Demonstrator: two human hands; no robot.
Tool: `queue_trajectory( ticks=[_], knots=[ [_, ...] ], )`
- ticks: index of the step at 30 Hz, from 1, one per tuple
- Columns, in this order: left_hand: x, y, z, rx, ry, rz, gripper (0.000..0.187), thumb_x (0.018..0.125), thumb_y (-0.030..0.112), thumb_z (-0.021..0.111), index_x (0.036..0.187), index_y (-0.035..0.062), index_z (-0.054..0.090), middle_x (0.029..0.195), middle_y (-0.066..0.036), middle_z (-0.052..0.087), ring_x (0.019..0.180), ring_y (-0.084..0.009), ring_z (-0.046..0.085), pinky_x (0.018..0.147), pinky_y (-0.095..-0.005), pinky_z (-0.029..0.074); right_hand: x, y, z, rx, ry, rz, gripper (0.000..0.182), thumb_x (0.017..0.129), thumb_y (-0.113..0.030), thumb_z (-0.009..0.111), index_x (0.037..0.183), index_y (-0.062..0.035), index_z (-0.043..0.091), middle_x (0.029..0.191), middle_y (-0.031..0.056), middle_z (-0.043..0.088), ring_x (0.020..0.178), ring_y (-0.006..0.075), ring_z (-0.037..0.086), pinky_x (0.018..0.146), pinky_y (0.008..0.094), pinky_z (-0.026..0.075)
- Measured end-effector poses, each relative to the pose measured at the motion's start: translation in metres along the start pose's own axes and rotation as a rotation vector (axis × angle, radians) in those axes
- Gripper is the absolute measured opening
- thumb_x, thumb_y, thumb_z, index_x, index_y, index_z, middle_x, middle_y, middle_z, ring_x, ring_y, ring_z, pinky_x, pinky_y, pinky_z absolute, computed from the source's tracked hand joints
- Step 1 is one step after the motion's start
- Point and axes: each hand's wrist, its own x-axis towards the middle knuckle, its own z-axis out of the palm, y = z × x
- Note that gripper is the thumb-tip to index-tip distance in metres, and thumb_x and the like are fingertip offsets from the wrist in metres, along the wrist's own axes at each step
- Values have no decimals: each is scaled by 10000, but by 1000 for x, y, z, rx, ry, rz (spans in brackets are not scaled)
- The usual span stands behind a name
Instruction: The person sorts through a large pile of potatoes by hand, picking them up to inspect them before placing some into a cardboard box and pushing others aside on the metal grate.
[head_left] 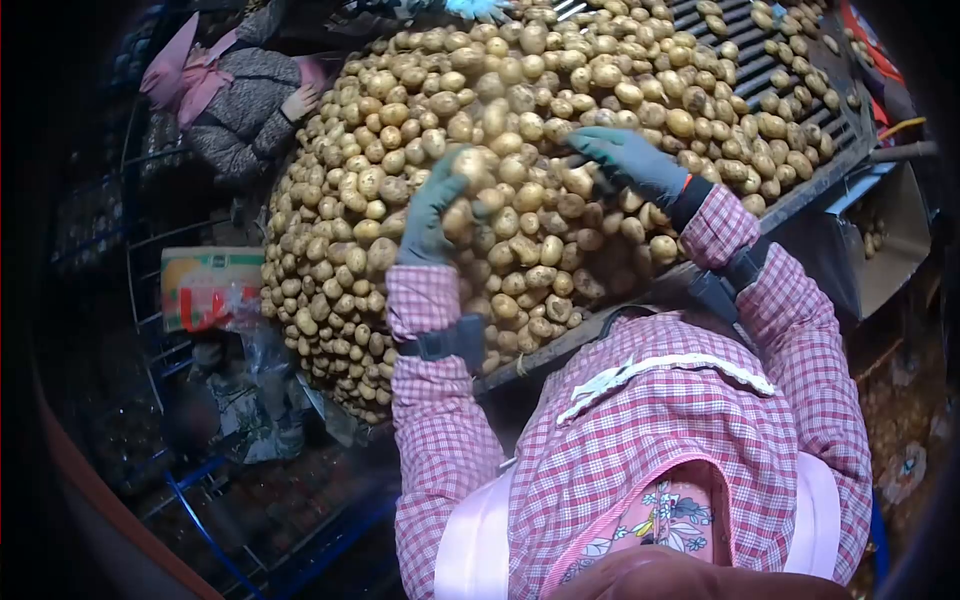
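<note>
Seen from above, a large heap of pale brown potatoes (526, 197) filled the middle of the view, piled in front of a person in a pink-and-white checked top (660, 410). Both of the person's hands were over the heap, in grey-green gloves. The left hand (432, 215) was curved, its fingers bent, with potatoes against its inner side; whether it gripped any of them I cannot tell. The right hand (630, 163) was open, its fingers stretched forward just over the potatoes, with nothing visibly held. Dark bands circled both forearms.

The potatoes lay on a worktop (845, 165), and its dark slats showed at the upper right, with more potatoes scattered across them. Beside the worktop on the right stood an open carton (905, 245) with some potatoes inside. At the upper left, a co-worker in a pink head covering and a grey speckled coat (245, 95) had a bare hand (300, 103) at the heap's edge. A pale blue glove (480, 8) showed at the top. On the left was a printed box (190, 290), with clear plastic (268, 385) below it.
</note>
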Motion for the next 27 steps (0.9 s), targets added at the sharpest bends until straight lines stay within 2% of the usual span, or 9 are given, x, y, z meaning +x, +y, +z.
queue_trajectory(
  ticks=[3, 5, 8, 10, 13, 15, 19, 22, 27],
  knots=[
    [-7, -22, 65, -59, -149, -206, 374, 1007, 269, 598, 1293, 30, 619, 1110, -83, 693, 812, -128, 670, 634, -239, 555, -26, -10, 33, 141, -77, -76, 525, 1029, -432, 554, 1414, -74, 549, 1205, 63, 666, 888, 142, 653, 710, 295, 567],
    [8, -48, 88, 307, -253, -18, 353, 1029, 304, 573, 1231, 24, 647, 1087, -70, 698, 865, -130, 668, 700, -244, 551, -35, -1, 29, 215, -92, 55, 550, 1025, -420, 573, 1447, -76, 495, 1348, 101, 595, 897, 178, 695, 671, 313, 614],
    [20, -67, 107, 29, -353, -113, 481, 1083, 384, 462, 1337, -11, 569, 1214, -163, 682, 898, -176, 696, 726, -267, 576, -54, 17, -4, 553, 2, 18, 427, 1000, -305, 616, 1304, -5, 627, 1233, 120, 679, 1094, 188, 668, 903, 330, 578],
    [29, -68, 114, -382, -496, -252, 574, 1088, 445, 411, 1435, -7, 470, 1295, -217, 635, 836, -216, 724, 674, -280, 604, -80, 20, -25, 413, 103, -126, 418, 937, -149, 596, 1289, 74, 606, 1212, 144, 686, 1101, 217, 667, 942, 331, 550],
    [29, -75, 176, -363, -49, -167, 472, 1071, 361, 480, 1372, 3, 542, 1250, -161, 648, 1006, -220, 687, 813, -330, 604, -107, 41, -47, 349, 84, -148, 455, 915, -122, 602, 1322, 81, 580, 1256, 142, 661, 1150, 217, 630, 979, 321, 515],
    [51, -103, 201, -262, -187, -156, 425, 1046, 339, 521, 1320, 20, 586, 1200, -147, 593, 928, -203, 692, 787, -290, 589, -126, 38, -38, 300, 249, -137, 563, 926, -217, 721, 1398, 34, 548, 1266, 117, 652, 1188, 172, 585, 1001, 275, 472],
    [36, -118, 265, -136, -424, -88, 461, 1094, 348, 412, 1461, 89, 519, 1465, -92, 516, 1362, -214, 466, 1134, -355, 381, -145, 73, -78, 370, 393, -145, 496, 892, -152, 769, 1329, 1, 591, 1157, 39, 668, 1093, 121, 601, 956, 262, 472],
    [33, -114, 274, -194, -397, -159, 614, 1091, 490, 407, 1481, 20, 467, 1493, -111, 500, 1408, -225, 424, 1142, -368, 378, -200, 27, -106, 335, 545, -162, 354, 915, -167, 742, 1234, -53, 637, 992, 6, 656, 753, 79, 628, 558, 230, 530],
    [25, -126, 231, -126, -389, -363, 524, 1100, 423, 424, 1381, 6, 573, 1363, -110, 614, 1225, -218, 592, 1064, -370, 470, -308, 3, -199, 77, 954, -157, 393, 966, -232, 711, 1322, -104, 605, 980, 29, 677, 661, 89, 646, 507, 202, 510]
  ],
)
